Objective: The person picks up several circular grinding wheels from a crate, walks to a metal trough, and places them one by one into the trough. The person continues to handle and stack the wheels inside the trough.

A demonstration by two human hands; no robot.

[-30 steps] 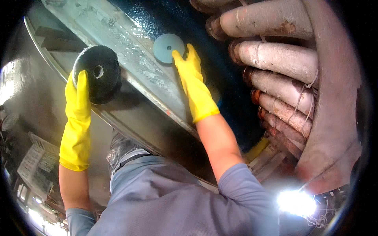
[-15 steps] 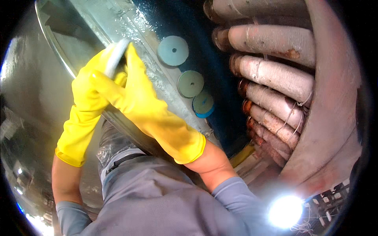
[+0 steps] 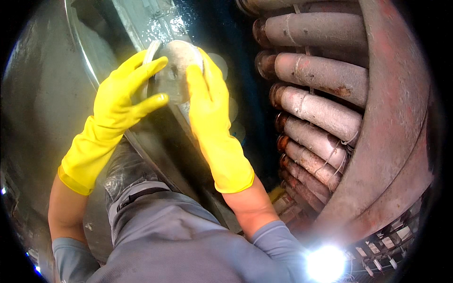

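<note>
My left hand [image 3: 123, 89], in a long yellow rubber glove, grips a pale disc [image 3: 152, 51] seen nearly edge-on, with fingers and thumb spread around it. Close beside it, my right hand [image 3: 206, 94], gloved the same way, holds a second round grey disc [image 3: 175, 70] by its right side, one flat face showing. The two discs are very near each other; whether they touch I cannot tell. Both are above a wet metal ledge. Behind my right hand, more pale discs [image 3: 219, 66] are partly hidden and dim.
Dark blue water or surface [image 3: 252, 118] lies beyond the ledge. On the right, a row of thick, rusty-ended cylinders [image 3: 321, 80] is set along a curved pinkish-grey rim [image 3: 391, 113]. A large curved metal wall [image 3: 42, 108] stands at left. A bright light [image 3: 325, 264] glares at lower right.
My hands have come apart from a crossed hold. The discs, edge-on between them before, now show separately, one in each hand. The view has shifted slightly.
</note>
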